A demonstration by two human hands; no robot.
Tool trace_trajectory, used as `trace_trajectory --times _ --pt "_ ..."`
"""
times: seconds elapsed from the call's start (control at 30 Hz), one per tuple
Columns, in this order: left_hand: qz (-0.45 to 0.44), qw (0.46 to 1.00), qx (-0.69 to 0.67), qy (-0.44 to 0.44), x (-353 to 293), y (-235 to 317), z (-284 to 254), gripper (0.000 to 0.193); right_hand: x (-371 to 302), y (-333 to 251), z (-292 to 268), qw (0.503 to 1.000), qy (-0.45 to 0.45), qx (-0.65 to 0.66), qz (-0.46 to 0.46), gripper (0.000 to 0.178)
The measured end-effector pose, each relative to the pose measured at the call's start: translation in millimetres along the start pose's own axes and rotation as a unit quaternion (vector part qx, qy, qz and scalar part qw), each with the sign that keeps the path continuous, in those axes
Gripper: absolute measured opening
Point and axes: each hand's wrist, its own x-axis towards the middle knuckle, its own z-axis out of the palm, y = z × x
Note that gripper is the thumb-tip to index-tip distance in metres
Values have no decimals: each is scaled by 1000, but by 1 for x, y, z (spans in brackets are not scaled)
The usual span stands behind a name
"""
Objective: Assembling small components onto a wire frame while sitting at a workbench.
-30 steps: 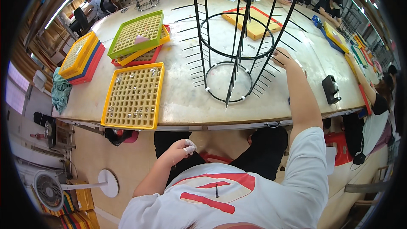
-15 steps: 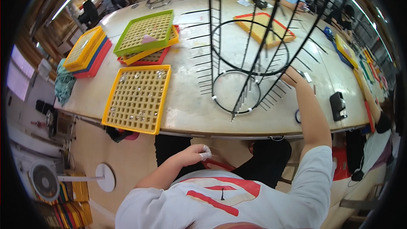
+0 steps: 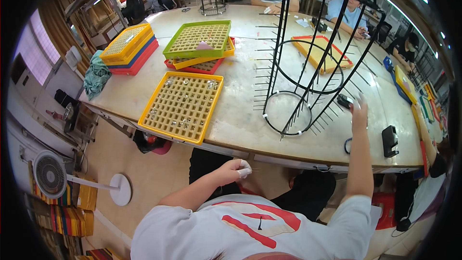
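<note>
The left hand (image 3: 234,171) is in front of the bench (image 3: 240,98), over the person's lap. Its grip is together: the thumb and the fingers, with white wraps on them, meet around a very thin strand (image 3: 255,169), whose end sticks out to the right.

The right hand (image 3: 359,111) is stretched over the right part of the bench, with its fingers pointing away from the body. Whether this grip holds something, I cannot tell. Just beside its fingertips is a small black object (image 3: 344,101), and to the left is the tall black rack (image 3: 278,48), standing upright with many thin side rods.

Nearer to the person are a blue ring (image 3: 347,146) and a black dispenser (image 3: 390,141). On the left, the yellow tray (image 3: 170,134) has small shiny pieces in some compartments; behind it, the green tray (image 3: 169,54) lies on other trays.
</note>
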Motion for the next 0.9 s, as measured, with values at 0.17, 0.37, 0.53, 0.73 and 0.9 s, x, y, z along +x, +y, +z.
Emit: trace_trajectory --times 0.17,0.37,0.53,0.73,0.9 --pt "197 961 195 9 7 8 37 14 -150 -63 -25 996 -49 -75 -5 17" --pt "325 858 390 -75 20 13 71 13 -290 -62 43 897 -405 -112 -134 58" --pt "251 892 369 -71 -8 20 63 16 -313 -44 55 901 -401 54 155 50" --pt "176 953 246 31 -26 13 50 15 -306 -45 57 889 -418 38 181 19" --pt "151 971 186 17 -27 9 47 15 -306 -50 56 884 -418 63 198 15"
